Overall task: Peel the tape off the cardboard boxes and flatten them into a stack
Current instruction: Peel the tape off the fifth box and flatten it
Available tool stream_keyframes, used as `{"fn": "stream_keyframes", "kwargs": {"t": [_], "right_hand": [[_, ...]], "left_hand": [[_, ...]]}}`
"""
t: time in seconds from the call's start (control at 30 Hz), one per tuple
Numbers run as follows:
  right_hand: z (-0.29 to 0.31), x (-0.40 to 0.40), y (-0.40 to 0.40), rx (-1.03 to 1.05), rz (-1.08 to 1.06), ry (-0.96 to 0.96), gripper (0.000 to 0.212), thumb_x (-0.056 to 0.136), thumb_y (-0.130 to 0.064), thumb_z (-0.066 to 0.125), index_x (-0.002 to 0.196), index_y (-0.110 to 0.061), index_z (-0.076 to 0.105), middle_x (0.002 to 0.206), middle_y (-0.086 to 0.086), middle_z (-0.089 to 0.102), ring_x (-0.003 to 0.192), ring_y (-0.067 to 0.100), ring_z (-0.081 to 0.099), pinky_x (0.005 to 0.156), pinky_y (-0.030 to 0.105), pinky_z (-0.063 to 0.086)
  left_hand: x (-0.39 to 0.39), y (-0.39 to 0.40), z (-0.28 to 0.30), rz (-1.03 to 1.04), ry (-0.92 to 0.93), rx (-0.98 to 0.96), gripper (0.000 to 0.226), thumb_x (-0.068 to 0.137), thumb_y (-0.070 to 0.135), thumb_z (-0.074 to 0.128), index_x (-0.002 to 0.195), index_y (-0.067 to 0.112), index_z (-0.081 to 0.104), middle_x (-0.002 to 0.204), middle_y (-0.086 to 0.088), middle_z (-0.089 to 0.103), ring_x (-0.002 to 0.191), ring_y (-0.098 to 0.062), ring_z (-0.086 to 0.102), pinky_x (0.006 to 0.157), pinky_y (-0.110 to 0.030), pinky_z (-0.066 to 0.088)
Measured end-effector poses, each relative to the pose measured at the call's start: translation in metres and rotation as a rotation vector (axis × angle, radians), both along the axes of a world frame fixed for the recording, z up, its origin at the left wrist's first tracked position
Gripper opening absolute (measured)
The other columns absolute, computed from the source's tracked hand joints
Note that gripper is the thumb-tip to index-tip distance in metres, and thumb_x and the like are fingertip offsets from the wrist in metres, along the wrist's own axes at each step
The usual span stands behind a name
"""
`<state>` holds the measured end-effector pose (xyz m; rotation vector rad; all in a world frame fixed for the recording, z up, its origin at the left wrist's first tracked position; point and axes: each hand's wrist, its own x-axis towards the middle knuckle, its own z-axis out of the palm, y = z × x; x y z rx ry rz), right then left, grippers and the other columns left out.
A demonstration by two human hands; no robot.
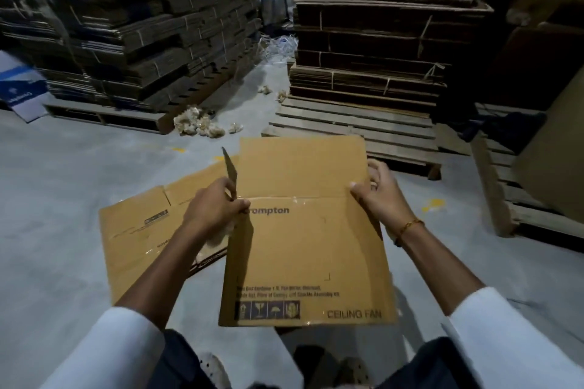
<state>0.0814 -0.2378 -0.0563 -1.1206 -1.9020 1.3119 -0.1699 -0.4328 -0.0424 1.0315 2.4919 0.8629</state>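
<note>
A brown ceiling-fan cardboard box is held up in front of me, its top flaps standing open. My left hand grips the box's upper left corner, fingers curled over the edge by the side flap. My right hand grips the upper right corner, thumb on the front panel. A strip of clear tape remnant shines along the top fold. Flattened brown boxes lie on the floor to the left, partly hidden by my left arm.
Tall stacks of bundled flat cardboard sit on pallets at the back left and back right. A wooden pallet lies ahead. Crumpled tape wads litter the grey floor. A leaning pallet and large cardboard sheet stand at right.
</note>
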Motion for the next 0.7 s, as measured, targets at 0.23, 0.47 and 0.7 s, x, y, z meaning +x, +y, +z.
{"fn": "stream_keyframes", "kwargs": {"t": [0.23,0.47,0.7], "right_hand": [[-0.052,0.051,-0.052,-0.216,-0.119,-0.013,0.068,0.093,-0.061,0.056,0.15,-0.029,0.037,0.143,-0.001,0.049,0.117,0.016,0.059,0.093,0.041,0.054],[-0.074,0.081,-0.092,-0.266,0.058,0.076,0.051,0.092,-0.067,0.053,0.14,-0.05,0.048,0.137,-0.015,0.061,0.126,0.004,0.057,0.111,0.042,0.046],[-0.044,0.074,-0.091,-0.19,0.025,0.168,0.047,0.094,-0.05,0.053,0.139,-0.039,0.055,0.124,-0.026,0.066,0.118,-0.004,0.06,0.103,0.032,0.049]], "left_hand": [[-0.004,-0.026,-0.008,-0.033,-0.309,0.03,0.073,0.087,0.029,0.076,0.149,0.019,0.04,0.126,-0.013,0.068,0.097,-0.03,0.071,0.082,-0.048,0.06],[0.022,-0.081,-0.034,-0.246,-0.681,-0.034,0.035,0.091,0.031,0.07,0.125,0.038,0.062,0.118,0.017,0.071,0.108,-0.013,0.066,0.07,-0.04,0.062],[0.033,-0.089,-0.032,-0.178,-0.66,0.138,0.053,0.083,0.033,0.078,0.133,0.032,0.06,0.123,0.01,0.071,0.11,-0.018,0.067,0.066,-0.043,0.062]]}}
